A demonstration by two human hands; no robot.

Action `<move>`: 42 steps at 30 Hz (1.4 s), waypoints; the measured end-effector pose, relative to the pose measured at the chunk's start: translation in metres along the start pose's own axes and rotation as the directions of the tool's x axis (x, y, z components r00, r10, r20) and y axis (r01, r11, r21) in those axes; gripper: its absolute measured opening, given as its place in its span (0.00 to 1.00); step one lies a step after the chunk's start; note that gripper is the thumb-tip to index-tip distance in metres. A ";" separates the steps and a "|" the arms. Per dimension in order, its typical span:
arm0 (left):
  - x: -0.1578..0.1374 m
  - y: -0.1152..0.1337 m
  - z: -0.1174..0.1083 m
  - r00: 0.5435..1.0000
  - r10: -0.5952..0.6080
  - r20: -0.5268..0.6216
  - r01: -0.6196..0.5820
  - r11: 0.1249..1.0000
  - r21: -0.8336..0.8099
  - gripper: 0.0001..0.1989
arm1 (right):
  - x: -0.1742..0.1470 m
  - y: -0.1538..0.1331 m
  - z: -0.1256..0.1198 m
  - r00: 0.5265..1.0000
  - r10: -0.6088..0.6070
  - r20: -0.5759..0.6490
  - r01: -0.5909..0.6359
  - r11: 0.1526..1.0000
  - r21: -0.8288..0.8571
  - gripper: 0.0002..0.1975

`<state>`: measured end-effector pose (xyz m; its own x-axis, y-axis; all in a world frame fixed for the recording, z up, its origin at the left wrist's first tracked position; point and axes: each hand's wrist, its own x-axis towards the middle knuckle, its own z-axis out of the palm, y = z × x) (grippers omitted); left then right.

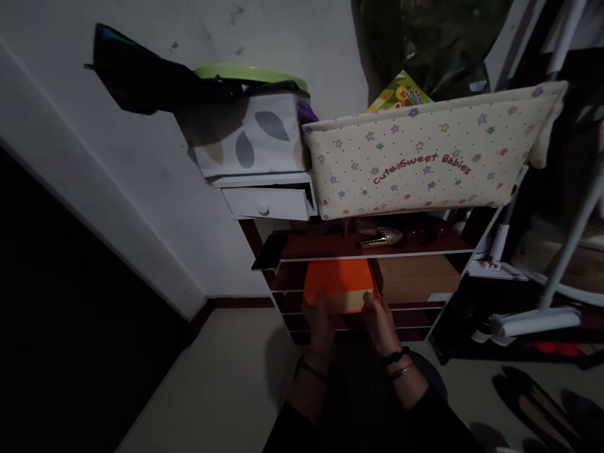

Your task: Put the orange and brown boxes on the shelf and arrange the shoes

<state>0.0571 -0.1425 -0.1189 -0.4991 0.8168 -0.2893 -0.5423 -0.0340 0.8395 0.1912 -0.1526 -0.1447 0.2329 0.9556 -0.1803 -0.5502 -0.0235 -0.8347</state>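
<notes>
An orange box [340, 274] with a pale front strip sits partly inside the middle level of a dark red shoe rack [306, 242]. My left hand [321, 321] grips its front left corner, the fingers blurred against the box. At the front right corner my right hand [379, 321] is closed on the box, thumb over the front edge. Just right of it, on the same level, lies a brown cardboard box [415, 277]. A glittery high-heeled shoe [382, 233] lies on the shelf above.
A cream fabric bin [415, 163] printed with stars and a white drawer unit [264, 201] stand on top. A dark phone-like slab [270, 251] juts out at the rack's left. Right are a squeegee mop [538, 321] and black flat shoes [538, 409] on the floor.
</notes>
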 end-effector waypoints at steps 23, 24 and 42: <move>0.026 -0.022 0.025 0.998 0.044 -0.033 -0.044 0.999 0.013 0.32 | 0.066 -0.093 -0.192 0.729 -0.593 -0.341 0.380 0.765 -0.520 0.40; 0.026 -0.022 0.026 0.999 0.043 -0.032 -0.042 0.999 0.014 0.33 | 0.073 -0.102 -0.194 0.772 -0.560 -0.302 0.349 0.770 -0.534 0.39; 0.034 -0.013 0.033 1.000 0.023 0.021 -0.024 0.998 0.052 0.35 | 0.115 -0.085 -0.168 0.820 -0.520 -0.240 0.315 0.760 -0.569 0.43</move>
<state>0.0691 -0.0955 -0.1243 -0.4970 0.8276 -0.2607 -0.4943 -0.0232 0.8690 0.3999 -0.0901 -0.1818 0.6695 0.7251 0.1611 0.1117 0.1162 -0.9869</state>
